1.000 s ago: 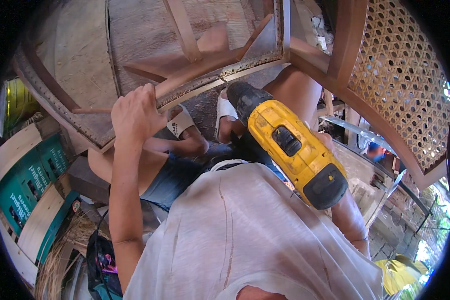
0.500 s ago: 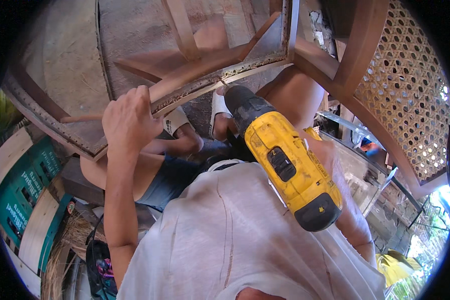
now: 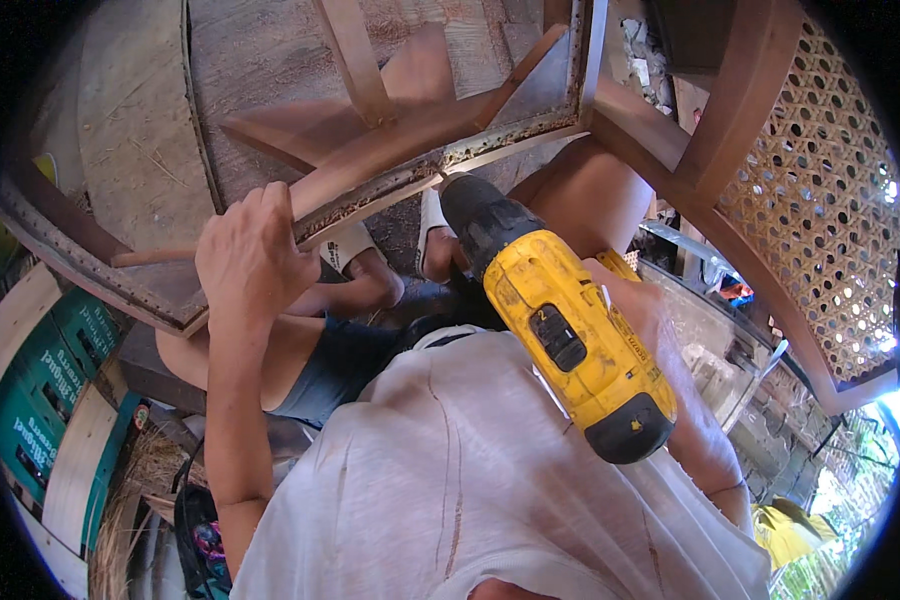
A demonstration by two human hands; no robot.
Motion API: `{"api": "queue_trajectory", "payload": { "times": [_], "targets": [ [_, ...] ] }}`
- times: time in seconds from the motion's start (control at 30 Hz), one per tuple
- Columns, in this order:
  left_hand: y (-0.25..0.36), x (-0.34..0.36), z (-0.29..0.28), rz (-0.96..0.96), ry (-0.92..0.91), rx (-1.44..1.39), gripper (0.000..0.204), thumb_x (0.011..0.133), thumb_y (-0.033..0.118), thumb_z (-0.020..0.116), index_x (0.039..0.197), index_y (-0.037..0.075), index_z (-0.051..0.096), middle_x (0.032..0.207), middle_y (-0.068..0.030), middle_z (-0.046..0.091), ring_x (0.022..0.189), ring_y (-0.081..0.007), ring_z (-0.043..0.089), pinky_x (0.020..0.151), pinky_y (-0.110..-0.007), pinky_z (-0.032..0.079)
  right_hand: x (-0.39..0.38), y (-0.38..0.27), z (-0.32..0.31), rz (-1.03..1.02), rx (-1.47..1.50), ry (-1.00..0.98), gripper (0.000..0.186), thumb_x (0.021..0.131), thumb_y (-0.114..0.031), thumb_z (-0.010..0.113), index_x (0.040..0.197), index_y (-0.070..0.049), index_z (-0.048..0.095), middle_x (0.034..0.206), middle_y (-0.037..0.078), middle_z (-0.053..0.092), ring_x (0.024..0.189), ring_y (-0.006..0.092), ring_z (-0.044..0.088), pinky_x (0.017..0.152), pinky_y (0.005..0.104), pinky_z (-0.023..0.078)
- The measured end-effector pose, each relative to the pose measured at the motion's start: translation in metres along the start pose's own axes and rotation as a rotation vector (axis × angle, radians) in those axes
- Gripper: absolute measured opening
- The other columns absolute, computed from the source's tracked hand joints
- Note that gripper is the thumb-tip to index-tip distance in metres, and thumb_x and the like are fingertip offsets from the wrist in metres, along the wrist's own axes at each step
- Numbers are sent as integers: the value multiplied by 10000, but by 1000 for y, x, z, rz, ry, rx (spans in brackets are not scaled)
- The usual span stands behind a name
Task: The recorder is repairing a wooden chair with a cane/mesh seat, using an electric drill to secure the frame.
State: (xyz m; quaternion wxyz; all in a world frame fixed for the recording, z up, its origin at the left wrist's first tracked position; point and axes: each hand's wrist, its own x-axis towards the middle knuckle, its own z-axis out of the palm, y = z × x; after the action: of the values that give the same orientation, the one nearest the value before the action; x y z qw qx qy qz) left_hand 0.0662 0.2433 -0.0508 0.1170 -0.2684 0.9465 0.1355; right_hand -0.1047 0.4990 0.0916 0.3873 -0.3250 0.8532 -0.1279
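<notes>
A yellow and black cordless drill [image 3: 565, 320] slants across my lap, its chuck pointing up and left. My right hand [image 3: 625, 300] is wrapped round its handle, mostly hidden beneath the drill's body. The thin bit meets the grooved edge of a brown wooden chair frame [image 3: 370, 195], near the middle of its front rail. Wood shavings and a row of small holes show along that groove. My left hand [image 3: 255, 250] grips the same rail further left, its fingers curled over the edge.
A woven cane panel [image 3: 810, 200] in the frame rises at the right. Teal crates [image 3: 55, 385] with pale boards stand at the left. Wooden boards [image 3: 135, 120] lie beyond the frame. A yellow cloth-like item [image 3: 790, 530] lies at the lower right. My slippered feet are below the rail.
The drill has shifted slightly left, its tip moving a little along the groove. The frame has shifted slightly in view. Both hands keep their grips.
</notes>
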Motion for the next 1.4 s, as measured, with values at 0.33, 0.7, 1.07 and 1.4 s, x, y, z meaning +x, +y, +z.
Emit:
{"api": "queue_trajectory", "payload": {
  "times": [0.33,0.7,1.07,1.4],
  "targets": [
    [4,-1,-1,52,125,13,277,690,193,733,893,97,572,849,-98,659,839,-328,672,711,-441,497,8,0,-1,-7,-7,-25,222,856,-133,671,1060,-94,592,795,198,662,779,377,673,672,429,493],
    [4,0,0,49,122,12,227,716,178,699,890,89,583,838,-111,662,818,-333,673,705,-446,496,14,-3,1,94,18,-64,211,864,-135,668,1055,-90,592,796,199,655,784,373,673,682,429,492],
    [2,0,-1,19,41,9,388,724,270,803,977,95,568,911,-117,645,895,-363,655,737,-470,501,18,0,5,72,31,-51,228,849,-160,681,1044,-83,590,817,215,665,827,423,656,694,468,479],
    [7,-2,-5,29,114,11,334,723,316,776,857,67,599,855,-141,689,840,-354,690,723,-453,535,16,11,6,-202,17,60,329,747,-199,762,953,-50,553,812,244,650,856,460,627,707,512,470]
  ]
}}
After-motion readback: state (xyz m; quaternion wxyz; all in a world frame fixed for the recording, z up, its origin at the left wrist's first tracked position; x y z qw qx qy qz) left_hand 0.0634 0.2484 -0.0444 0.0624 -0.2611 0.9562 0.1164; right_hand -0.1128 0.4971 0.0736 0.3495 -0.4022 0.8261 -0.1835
